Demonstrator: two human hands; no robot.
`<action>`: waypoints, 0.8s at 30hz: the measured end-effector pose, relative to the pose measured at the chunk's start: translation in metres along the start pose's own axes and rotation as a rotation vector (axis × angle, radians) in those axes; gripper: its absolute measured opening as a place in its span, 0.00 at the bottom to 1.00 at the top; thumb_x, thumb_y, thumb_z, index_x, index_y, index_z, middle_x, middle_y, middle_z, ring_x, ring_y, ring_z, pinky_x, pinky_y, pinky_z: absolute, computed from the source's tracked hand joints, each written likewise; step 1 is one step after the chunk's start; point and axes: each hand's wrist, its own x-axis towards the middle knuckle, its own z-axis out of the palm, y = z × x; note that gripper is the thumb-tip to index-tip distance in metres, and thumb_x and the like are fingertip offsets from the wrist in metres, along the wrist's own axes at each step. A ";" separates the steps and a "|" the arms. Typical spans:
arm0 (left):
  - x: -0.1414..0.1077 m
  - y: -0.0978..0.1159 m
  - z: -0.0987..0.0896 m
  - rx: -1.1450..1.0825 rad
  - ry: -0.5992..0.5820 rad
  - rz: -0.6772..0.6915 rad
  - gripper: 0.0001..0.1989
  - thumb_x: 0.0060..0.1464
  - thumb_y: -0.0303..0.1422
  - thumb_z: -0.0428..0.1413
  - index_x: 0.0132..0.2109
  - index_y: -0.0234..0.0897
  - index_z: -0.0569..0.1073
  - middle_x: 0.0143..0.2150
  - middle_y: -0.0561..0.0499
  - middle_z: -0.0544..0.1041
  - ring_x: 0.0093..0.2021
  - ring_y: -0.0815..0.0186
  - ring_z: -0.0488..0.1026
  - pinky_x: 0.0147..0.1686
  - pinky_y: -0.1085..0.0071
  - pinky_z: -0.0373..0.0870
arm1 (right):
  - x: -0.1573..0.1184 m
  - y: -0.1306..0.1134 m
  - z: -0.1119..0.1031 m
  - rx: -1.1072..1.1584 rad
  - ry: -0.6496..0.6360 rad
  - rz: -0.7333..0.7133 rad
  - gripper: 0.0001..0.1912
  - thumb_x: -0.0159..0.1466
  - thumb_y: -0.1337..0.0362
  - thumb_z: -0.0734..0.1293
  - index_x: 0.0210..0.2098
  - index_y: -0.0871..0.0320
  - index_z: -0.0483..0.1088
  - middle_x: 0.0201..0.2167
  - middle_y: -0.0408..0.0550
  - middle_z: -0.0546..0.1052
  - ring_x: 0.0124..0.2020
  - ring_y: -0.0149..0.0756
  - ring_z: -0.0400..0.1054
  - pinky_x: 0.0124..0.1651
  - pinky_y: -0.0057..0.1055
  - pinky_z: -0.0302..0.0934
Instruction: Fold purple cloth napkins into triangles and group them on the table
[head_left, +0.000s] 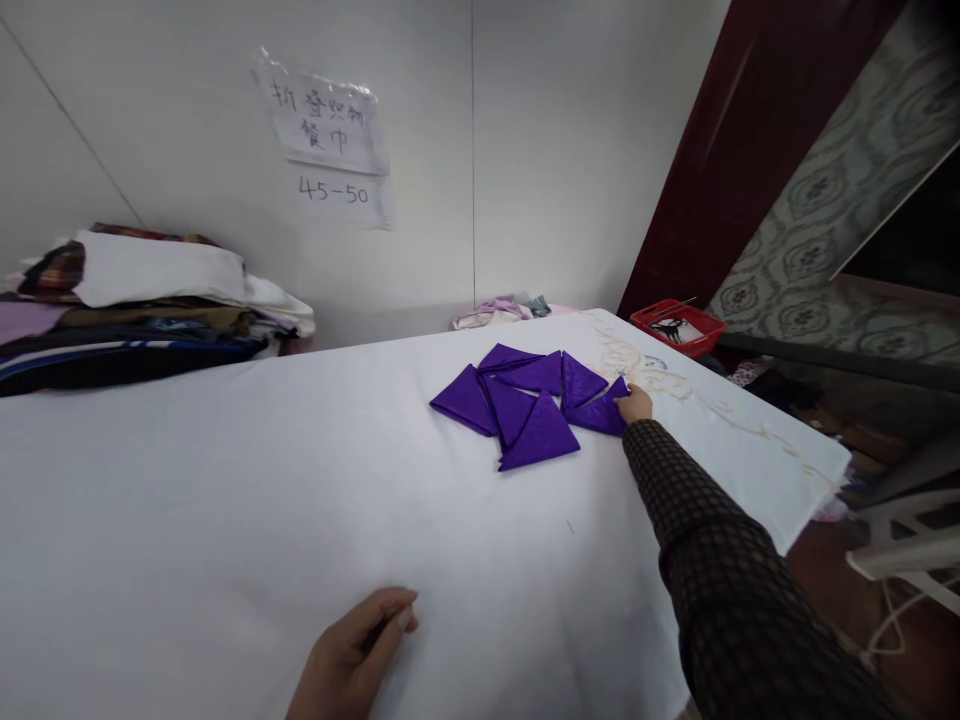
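Observation:
Several purple cloth napkins (540, 430), folded into triangles, lie in a loose cluster on the white tablecloth (225, 520). Some overlap and others only meet at their edges. At the right end of the cluster, my right hand (637, 403) pinches the corner of one folded purple napkin (598, 412), which lies flat. My left hand (356, 650) rests low in the view, apart from the napkins. Its fingers are curled in toward the thumb, with nothing seen between them.
Piled clothes (150, 300) stand at the left back edge of the table. A red basket (701, 335) sits beyond the far right corner, near small crumpled cloths (495, 312). A handwritten sign (326, 140) hangs on the wall. White chair-like furniture (907, 550) stands at the right.

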 end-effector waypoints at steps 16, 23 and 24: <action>0.000 -0.004 0.000 -0.002 -0.004 -0.018 0.17 0.49 0.51 0.52 0.34 0.45 0.76 0.29 0.53 0.78 0.33 0.61 0.75 0.34 0.73 0.73 | -0.029 -0.009 -0.002 -0.158 0.077 -0.117 0.13 0.45 0.72 0.67 0.26 0.52 0.61 0.34 0.50 0.75 0.56 0.45 0.58 0.55 0.34 0.52; 0.001 0.002 0.000 -0.012 0.012 -0.007 0.18 0.49 0.51 0.51 0.34 0.45 0.77 0.28 0.53 0.78 0.31 0.61 0.75 0.32 0.72 0.73 | -0.033 -0.005 -0.001 0.026 -0.131 -0.094 0.13 0.44 0.70 0.66 0.29 0.49 0.65 0.36 0.48 0.77 0.54 0.43 0.62 0.54 0.35 0.55; 0.001 0.002 0.000 -0.014 0.011 -0.010 0.18 0.49 0.51 0.51 0.34 0.45 0.77 0.28 0.53 0.78 0.31 0.61 0.75 0.32 0.72 0.73 | -0.033 -0.005 -0.002 0.064 -0.236 -0.059 0.13 0.45 0.70 0.66 0.30 0.49 0.65 0.37 0.48 0.77 0.54 0.43 0.63 0.54 0.36 0.55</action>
